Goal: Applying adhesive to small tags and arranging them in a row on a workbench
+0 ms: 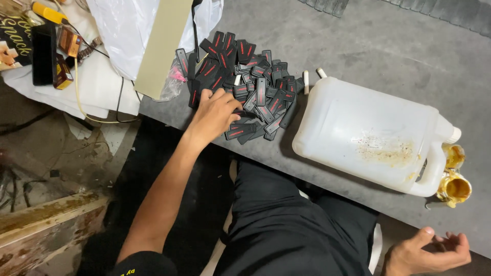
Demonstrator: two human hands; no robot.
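Observation:
A pile of several flat black tags with red marks [250, 82] lies on the grey table [368, 46]. My left hand [215, 113] reaches in from the lower left and rests on the near edge of the pile, fingers bent onto the tags. Whether it grips one I cannot tell. My right hand [428, 251] hangs at the bottom right below the table edge, palm up, fingers loosely curled and holding nothing. My lap in black trousers [286, 225] fills the bottom middle.
A big white plastic jug [368, 135] lies on its side right of the pile, with yellow glue-stained lids [454, 186] by its handle. A clear plastic bag [128, 30] and a cardboard strip [162, 46] sit at the top left, beside a cluttered white shelf [97, 87].

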